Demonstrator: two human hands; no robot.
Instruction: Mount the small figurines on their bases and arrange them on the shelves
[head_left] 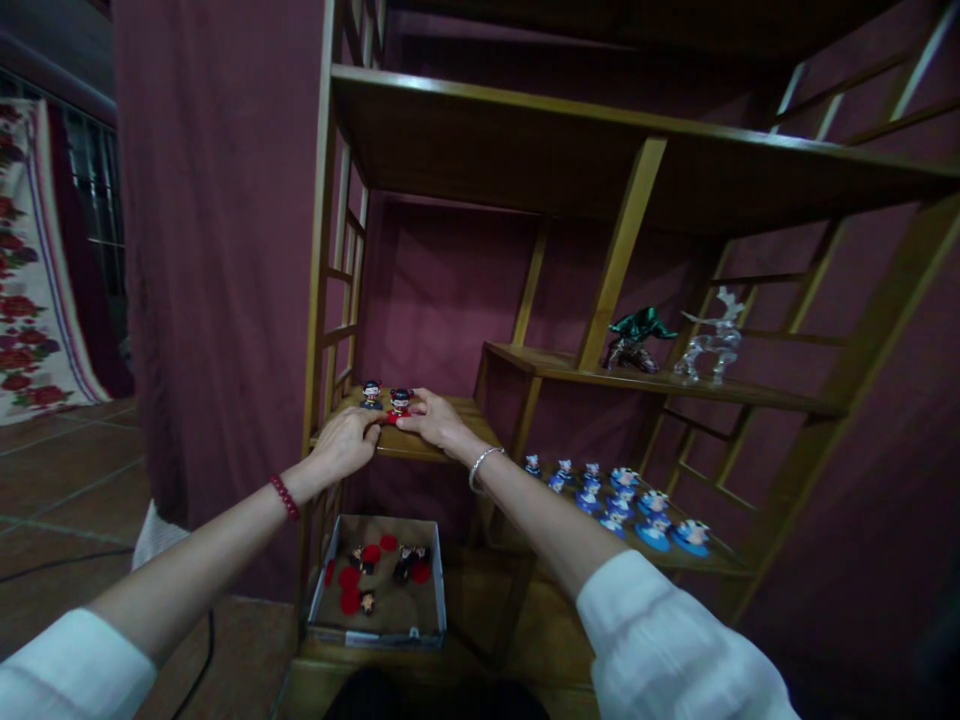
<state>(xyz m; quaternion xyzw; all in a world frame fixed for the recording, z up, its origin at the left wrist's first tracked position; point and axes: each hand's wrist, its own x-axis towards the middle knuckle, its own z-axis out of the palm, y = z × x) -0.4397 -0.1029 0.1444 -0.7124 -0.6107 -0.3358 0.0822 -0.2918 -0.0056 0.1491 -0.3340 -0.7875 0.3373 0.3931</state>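
Note:
Both hands reach to a small wooden shelf (pixel 420 440) at the left of the rack. A red figurine with black hair buns (pixel 400 402) stands there, and my right hand (pixel 439 422) closes its thumb and fingers on its right side. My left hand (pixel 347 440) is at the figurine's lower left, fingers bent together; whether they grip its base is hard to see. Just behind the left fingers stands a dark figurine with black hair (pixel 371 393). Below, an open cardboard box (pixel 441 600) holds several red and black figurines (pixel 364 558), some lying down.
Several blue and white figurines (pixel 589 492) stand on a lower shelf to the right. Above them, a green sculpture (pixel 640 338) and a clear deer figure (pixel 712 345) share a shelf. A wooden upright (pixel 622 255) divides the rack. A purple curtain (pixel 217 300) hangs at left.

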